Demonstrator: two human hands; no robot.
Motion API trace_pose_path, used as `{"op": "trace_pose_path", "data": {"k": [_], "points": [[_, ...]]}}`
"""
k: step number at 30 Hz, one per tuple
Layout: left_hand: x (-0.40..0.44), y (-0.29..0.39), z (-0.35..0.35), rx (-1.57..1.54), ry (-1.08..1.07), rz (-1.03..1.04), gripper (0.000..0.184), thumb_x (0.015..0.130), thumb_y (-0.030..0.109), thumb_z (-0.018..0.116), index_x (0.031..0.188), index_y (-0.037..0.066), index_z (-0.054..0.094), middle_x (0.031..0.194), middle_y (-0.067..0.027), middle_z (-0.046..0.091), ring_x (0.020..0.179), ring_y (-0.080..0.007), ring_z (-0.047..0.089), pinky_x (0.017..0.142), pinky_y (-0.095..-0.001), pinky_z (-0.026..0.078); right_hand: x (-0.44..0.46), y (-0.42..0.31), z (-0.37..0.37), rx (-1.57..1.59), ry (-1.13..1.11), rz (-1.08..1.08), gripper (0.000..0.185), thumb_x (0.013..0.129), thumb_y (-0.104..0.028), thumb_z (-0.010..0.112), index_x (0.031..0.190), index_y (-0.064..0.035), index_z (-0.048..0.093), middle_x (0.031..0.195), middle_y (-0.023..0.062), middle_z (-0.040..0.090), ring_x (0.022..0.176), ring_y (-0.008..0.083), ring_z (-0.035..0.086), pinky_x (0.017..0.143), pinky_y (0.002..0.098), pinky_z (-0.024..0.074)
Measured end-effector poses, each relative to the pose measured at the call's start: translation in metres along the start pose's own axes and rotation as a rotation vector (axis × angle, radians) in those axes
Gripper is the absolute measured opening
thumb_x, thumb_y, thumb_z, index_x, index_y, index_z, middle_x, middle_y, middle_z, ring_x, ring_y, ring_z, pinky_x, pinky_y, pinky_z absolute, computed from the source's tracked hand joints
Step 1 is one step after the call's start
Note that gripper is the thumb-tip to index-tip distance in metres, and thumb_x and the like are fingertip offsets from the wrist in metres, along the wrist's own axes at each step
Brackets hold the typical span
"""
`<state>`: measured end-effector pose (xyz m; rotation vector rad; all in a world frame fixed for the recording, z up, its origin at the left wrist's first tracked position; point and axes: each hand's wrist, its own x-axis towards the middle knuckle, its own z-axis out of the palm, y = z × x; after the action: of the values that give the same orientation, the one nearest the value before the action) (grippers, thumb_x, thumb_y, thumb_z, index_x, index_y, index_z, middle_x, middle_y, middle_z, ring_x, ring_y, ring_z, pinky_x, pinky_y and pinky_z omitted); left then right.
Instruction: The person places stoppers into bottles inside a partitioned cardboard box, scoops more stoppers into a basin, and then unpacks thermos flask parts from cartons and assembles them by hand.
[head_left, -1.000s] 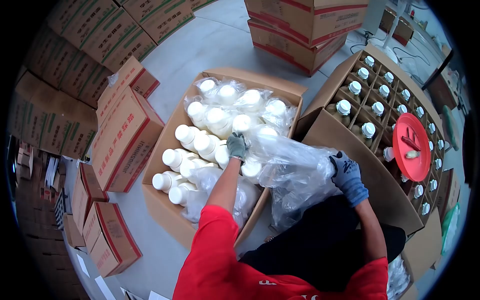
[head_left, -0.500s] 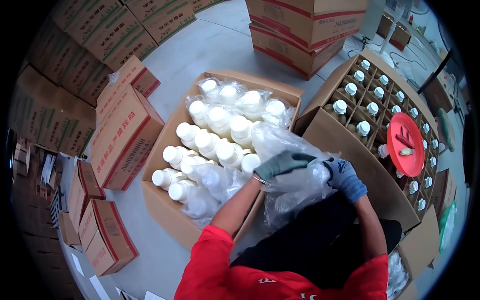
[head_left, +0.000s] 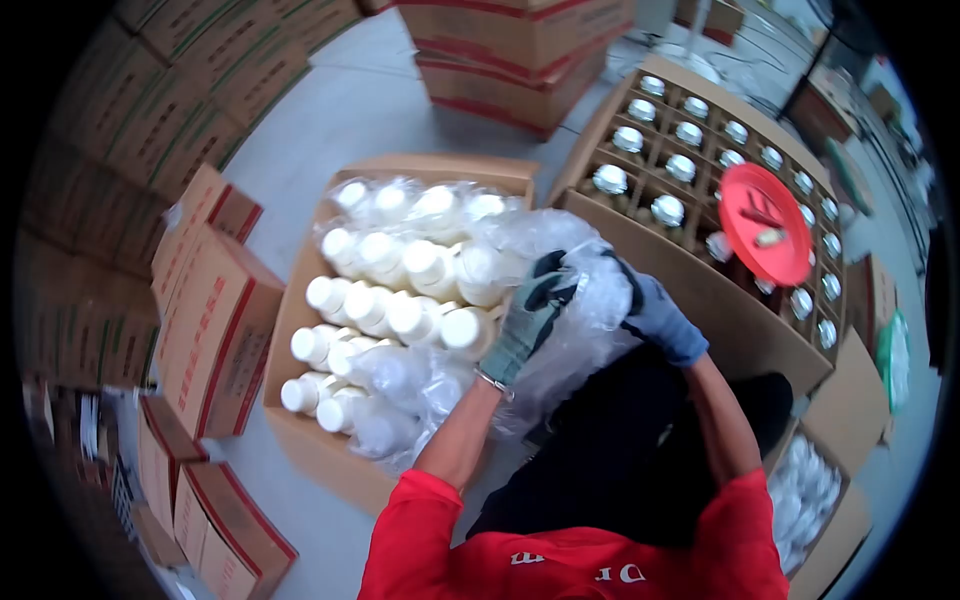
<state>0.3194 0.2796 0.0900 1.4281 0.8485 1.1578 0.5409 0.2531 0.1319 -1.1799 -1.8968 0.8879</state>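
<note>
Clear plastic bags point(head_left: 590, 318) are bunched up between my two gloved hands, above the right edge of an open carton point(head_left: 350, 478). My left hand point(head_left: 527, 325), in a grey-green glove, has its fingers curled on the plastic from the left. In a blue-grey glove, my right hand point(head_left: 662, 316) pinches the same plastic from the right; its fingertips are partly hidden. The carton holds rows of white capped bottles point(head_left: 408, 315). Plastic wrap point(head_left: 405, 380) covers bottles in the near rows, and more covers those at the far end.
To the right stands a divided carton point(head_left: 700, 275) of silver-capped bottles, with a red plate point(head_left: 735, 215) resting on top. An open box of plastic-wrapped items point(head_left: 803, 490) lies at lower right. Closed cartons point(head_left: 215, 330) stand left, and stacked ones point(head_left: 510, 90) stand behind.
The view has shifted, and the cartons sit further left in it. My left hand has turned more upright on the plastic, and the bunched plastic is raised between both hands.
</note>
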Motion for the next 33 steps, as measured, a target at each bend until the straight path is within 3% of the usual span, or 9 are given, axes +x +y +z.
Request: {"op": "trace_pose_path", "data": {"k": [3,7,9,13,18,20,26,29,33], "points": [[-0.01,0.024,0.041,-0.526,-0.137,-0.297,0.044,0.091,0.004,0.058,0.134,-0.003,0.048,0.128,-0.0102,0.056,0.12,-0.0148,0.051,0.101,-0.0276,0.043,-0.01,0.014,-0.023,0.019,-0.019,-0.047,0.062,0.069,-0.023,0.072,0.126,-0.0039,0.055,0.113,0.0201,0.063,0.105,0.0362,0.059,0.092,0.042,0.0467],[0.006,0.082,0.07,-0.084,-0.571,-0.085,0.049,0.088,0.006,0.063,0.134,-0.001,0.049,0.138,-0.0107,0.05,0.126,-0.0152,0.046,0.104,-0.0275,0.038,-0.064,0.067,-0.093,-0.399,0.051,0.071,0.046,0.07,-0.021,0.072,0.112,-0.0051,0.062,0.106,0.0158,0.066,0.091,0.0292,0.065,0.083,0.0407,0.0509],[-0.001,0.097,0.071,-0.097,-0.505,-0.033,0.046,0.09,0.009,0.059,0.134,-0.001,0.05,0.138,-0.0108,0.051,0.127,-0.0168,0.046,0.106,-0.0278,0.035,-0.121,0.069,-0.137,-0.012,-0.001,0.538,0.045,0.069,-0.02,0.075,0.109,-0.004,0.062,0.099,0.0111,0.067,0.083,0.0186,0.064,0.072,0.0367,0.0529],[-0.023,0.065,0.031,0.172,-0.357,-0.076,0.042,0.097,0.017,0.046,0.13,-0.007,0.05,0.131,-0.0144,0.056,0.123,-0.0231,0.052,0.107,-0.0332,0.036,-0.308,0.127,-0.101,0.364,0.513,0.694,0.047,0.068,-0.016,0.078,0.11,-0.0015,0.063,0.093,0.0083,0.066,0.082,0.0144,0.059,0.072,0.0322,0.0521],[-0.072,-0.014,-0.032,0.464,-0.254,-0.167,0.038,0.098,0.022,0.047,0.122,-0.005,0.057,0.11,-0.0109,0.064,0.097,-0.017,0.06,0.082,-0.0295,0.047,-0.472,0.173,0.014,-0.359,0.733,1.683,0.039,0.077,-0.019,0.063,0.112,-0.0048,0.063,0.108,0.019,0.066,0.103,0.0343,0.063,0.084,0.0402,0.0513],[-0.086,-0.024,-0.052,0.515,-0.216,-0.334,0.029,0.096,0.019,0.05,0.106,-0.005,0.064,0.092,-0.0088,0.066,0.083,-0.0171,0.061,0.071,-0.0313,0.047,-0.502,0.196,0.058,-0.499,0.477,1.752,0.035,0.08,-0.018,0.057,0.113,-0.0064,0.062,0.113,0.0201,0.064,0.106,0.0357,0.062,0.088,0.0438,0.0501],[-0.153,-0.085,-0.155,0.661,-0.268,-0.429,0.053,0.096,0.024,0.055,0.139,-0.001,0.037,0.138,-0.0152,0.045,0.122,-0.0233,0.047,0.102,-0.0334,0.039,-0.482,0.235,0.106,-0.687,-0.231,1.429,0.029,0.088,-0.012,0.047,0.113,-0.0089,0.062,0.125,0.0145,0.06,0.114,0.0292,0.057,0.084,0.0438,0.0511],[-0.175,-0.094,-0.185,0.794,-0.344,-0.505,0.062,0.096,0.027,0.056,0.145,0.0,0.029,0.148,-0.016,0.036,0.132,-0.0245,0.039,0.111,-0.0333,0.032,-0.467,0.245,0.089,-0.741,-0.255,1.527,0.045,0.088,-0.016,0.048,0.131,-0.0012,0.05,0.133,0.0206,0.052,0.119,0.035,0.054,0.093,0.0471,0.0469],[-0.183,-0.084,-0.167,0.885,-0.38,-0.522,0.061,0.096,0.028,0.056,0.144,0.0,0.031,0.145,-0.0158,0.039,0.13,-0.0256,0.041,0.109,-0.0342,0.033,-0.477,0.272,0.078,-0.694,0.445,1.478,0.071,0.087,-0.028,0.051,0.144,0.0061,0.027,0.146,0.0284,0.032,0.132,0.0404,0.037,0.109,0.0464,0.0316]]}}
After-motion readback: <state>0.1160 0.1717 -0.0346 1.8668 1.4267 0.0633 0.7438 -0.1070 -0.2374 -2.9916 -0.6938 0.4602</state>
